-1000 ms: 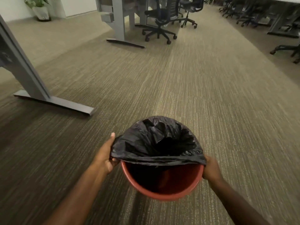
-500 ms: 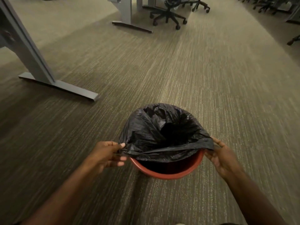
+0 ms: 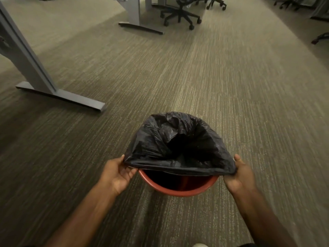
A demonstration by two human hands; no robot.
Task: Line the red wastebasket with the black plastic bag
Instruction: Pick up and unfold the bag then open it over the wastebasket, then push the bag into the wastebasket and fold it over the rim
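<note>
While the round red plastic wastebasket (image 3: 178, 188) stands upright on the striped grey-green carpet floor (image 3: 231, 86), mouth facing up toward the camera, the crumpled black plastic bag (image 3: 178, 141) sits over its far side and drapes across most of the opening. Bag mouth is spread wide; its near hem runs left to right as a taut straight band, just above the basket's near rim, which stays bare red with no bag over it. Far and side parts of the bag bulge up over the rim; the dark middle dips down inside the basket. Left hand (image 3: 117, 172) pinches the left end of the hem, thumb on top, fingers curled beneath, closed on the plastic. Right hand (image 3: 239, 172) grips the right end of the hem the same way, thumb up, plastic bunched at its fingers. Both hands sit just outside the basket's left and right sides, forearms reaching in from the bottom of the view. Basket is low centre in the head view, on open floor. Grey metal desk leg with flat foot (image 3: 44, 81) stands well apart to the far left. Second grey desk leg (image 3: 135, 15) and a black wheeled office chair (image 3: 179, 13) stand far back.
</note>
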